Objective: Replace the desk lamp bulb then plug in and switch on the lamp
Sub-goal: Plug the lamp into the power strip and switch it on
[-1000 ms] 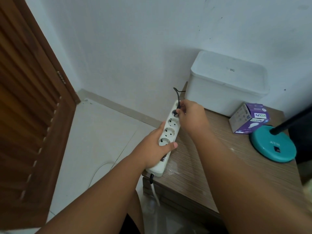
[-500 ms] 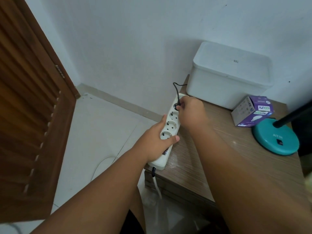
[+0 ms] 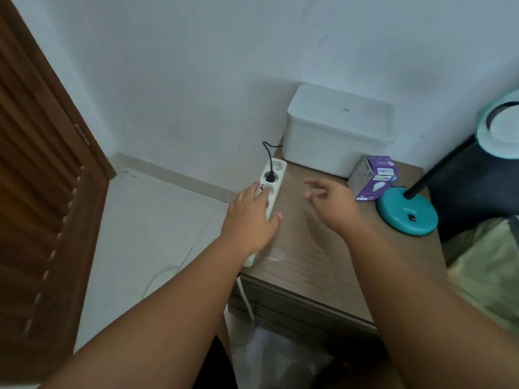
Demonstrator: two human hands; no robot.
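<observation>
Plug (image 3: 270, 177) seated in power strip (image 3: 273, 189); left hand (image 3: 250, 217) rests on strip (fingers loose), right hand (image 3: 330, 202) spread, empty. Next, probably: the switch on lamp base (image 3: 407, 210), right of it.

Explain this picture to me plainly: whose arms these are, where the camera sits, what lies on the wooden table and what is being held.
There is no machine here. The two bare arms belong to a person wearing a camera on the head, so you look forward and down as they do.

The left hand rests on a white power strip at the table's left edge. A black plug sits in one of its far sockets. The right hand hovers open above the table, holding nothing.

Also on the table: a white lidded box against the wall, a purple bulb carton, and the teal round base of a desk lamp with its dark stem rising to the right. Whether the lamp is lit cannot be told.
</observation>
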